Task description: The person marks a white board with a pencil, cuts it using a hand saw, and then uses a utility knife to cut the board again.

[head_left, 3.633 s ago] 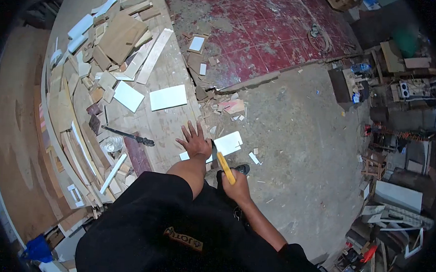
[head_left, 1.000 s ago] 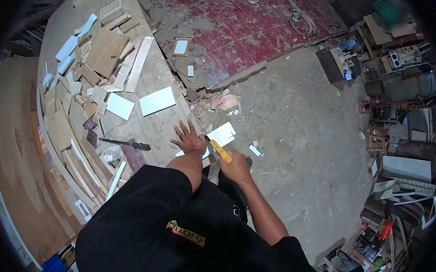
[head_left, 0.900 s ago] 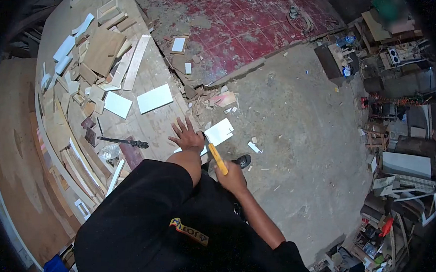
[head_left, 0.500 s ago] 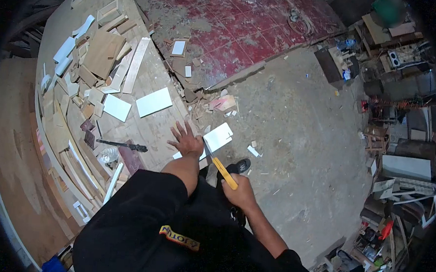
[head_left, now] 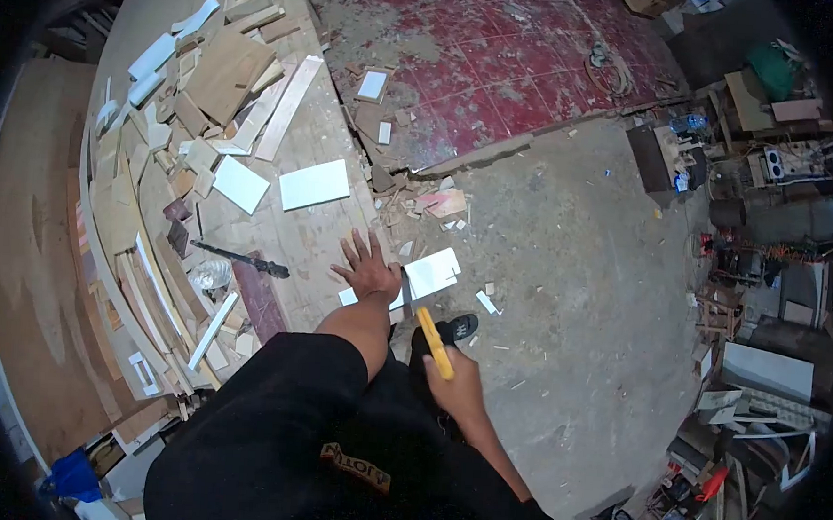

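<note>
Fingers spread, my left hand (head_left: pixel 371 269) presses flat on a white board (head_left: pixel 433 272) that overhangs the edge of the wooden table (head_left: pixel 309 240). The board's outer end sticks out past the edge and has a small notch in it. My right hand (head_left: pixel 454 380) is wrapped round the yellow handle of a handsaw (head_left: pixel 436 344). The saw's thin blade meets the board just right of my left hand; how deep the cut goes I cannot make out.
Two white panels (head_left: pixel 315 185) and a heap of wood offcuts (head_left: pixel 224 76) lie on the table. A dark rod-like tool (head_left: pixel 242 258) rests beside a clear plastic bundle (head_left: pixel 210 276). Scraps litter the concrete floor (head_left: pixel 567 268). Tools and lumber crowd the right side.
My right hand and the saw have drawn back slightly toward me, with the handle now more upright. My left hand stays on the board. The whole view has shifted a little.
</note>
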